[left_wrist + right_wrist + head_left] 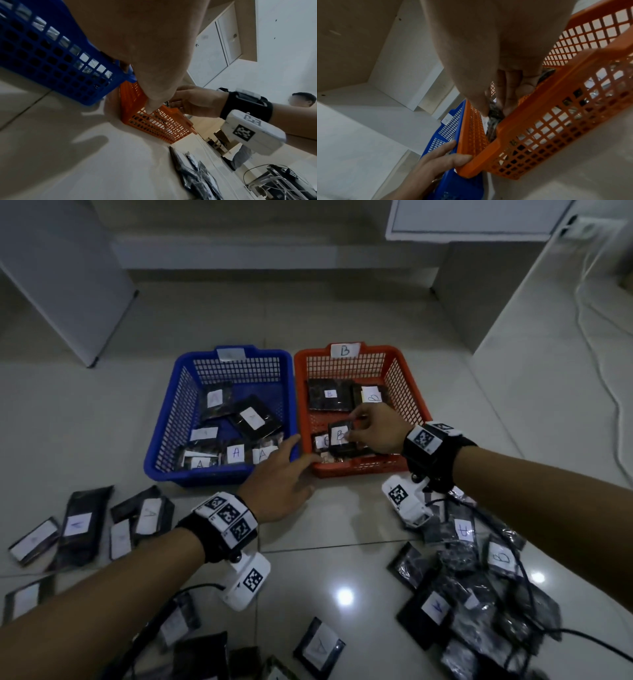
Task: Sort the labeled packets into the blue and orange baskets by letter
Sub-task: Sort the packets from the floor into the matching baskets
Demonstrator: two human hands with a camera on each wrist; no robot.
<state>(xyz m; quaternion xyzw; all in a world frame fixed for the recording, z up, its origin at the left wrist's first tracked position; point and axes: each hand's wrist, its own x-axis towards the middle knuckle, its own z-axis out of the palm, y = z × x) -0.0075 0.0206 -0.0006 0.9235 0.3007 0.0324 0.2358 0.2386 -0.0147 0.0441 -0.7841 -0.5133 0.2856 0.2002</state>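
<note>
The right hand (378, 429) is pinching a B packet (340, 436) between thumb and fingers (356, 435) inside the orange basket (411, 398); the left hand (284, 484), fingers relaxed, is touching its corner.

Open floor: bare tiles (342, 518) between my wrists, at 6 o'clock from the baskets.
Blocked: packet pile (472, 587) at 4 o'clock; scattered packets (85, 529) at 8.

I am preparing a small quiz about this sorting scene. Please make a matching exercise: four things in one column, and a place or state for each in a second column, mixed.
Things:
1. blue basket
2. orange basket
3. right hand
4. left hand

States:
a. pinches a B packet
b. holds A packets
c. open, at the basket corners
d. tagged B

Pairs: 1-b, 2-d, 3-a, 4-c
</note>
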